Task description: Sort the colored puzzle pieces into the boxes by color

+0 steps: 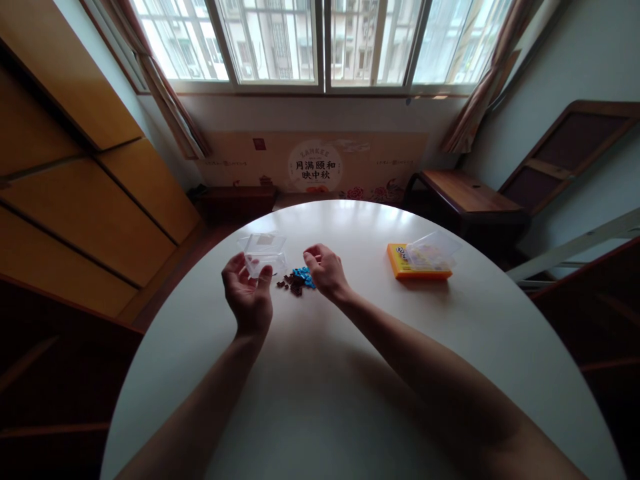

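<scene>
My left hand (247, 295) holds a small clear plastic box (264, 254) with its lid raised, just above the white round table (320, 373). A little pile of small blue pieces (303, 275) and dark brown pieces (291, 285) lies on the table between my hands. My right hand (325, 270) hovers at the right side of the pile with its fingers curled together; whether a piece sits between the fingertips is too small to tell.
An orange box with a clear open lid (421, 260) lies on the table to the right. Beyond the table stand a dark wooden side table (465, 193), wooden panels at left (95, 213), and a window (320, 40).
</scene>
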### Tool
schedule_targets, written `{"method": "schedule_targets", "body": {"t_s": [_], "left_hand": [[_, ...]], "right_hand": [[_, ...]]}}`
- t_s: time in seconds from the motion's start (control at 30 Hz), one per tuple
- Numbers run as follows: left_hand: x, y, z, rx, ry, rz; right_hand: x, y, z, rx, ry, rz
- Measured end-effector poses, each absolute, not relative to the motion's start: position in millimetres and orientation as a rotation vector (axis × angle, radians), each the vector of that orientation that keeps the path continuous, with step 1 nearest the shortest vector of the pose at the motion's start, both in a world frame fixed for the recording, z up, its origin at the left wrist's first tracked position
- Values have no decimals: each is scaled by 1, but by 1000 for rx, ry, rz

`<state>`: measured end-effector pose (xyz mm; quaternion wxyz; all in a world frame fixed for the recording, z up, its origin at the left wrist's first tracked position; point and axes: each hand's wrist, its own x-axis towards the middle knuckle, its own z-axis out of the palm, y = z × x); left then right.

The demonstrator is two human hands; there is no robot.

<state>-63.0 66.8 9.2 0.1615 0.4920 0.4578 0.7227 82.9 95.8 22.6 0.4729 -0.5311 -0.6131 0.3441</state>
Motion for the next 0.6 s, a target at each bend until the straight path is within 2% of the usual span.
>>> {"method": "schedule_targets", "body": {"t_s": [0.13, 0.2, 0.47, 0.6], "left_hand": [[-55, 62, 9, 1491, 1212, 2020], [-53, 60, 9, 1507, 1176, 1992], [-68, 59, 6, 1482, 1381, 1882], [-71, 61, 7, 1496, 1476, 1879]], "right_hand": [[73, 100, 27, -1124, -1399, 1262], [67, 104, 27, -1108, -1418, 1269], [89, 152, 29, -1713, -1566, 539], [93, 160, 23, -1876, -1721, 369]]}}
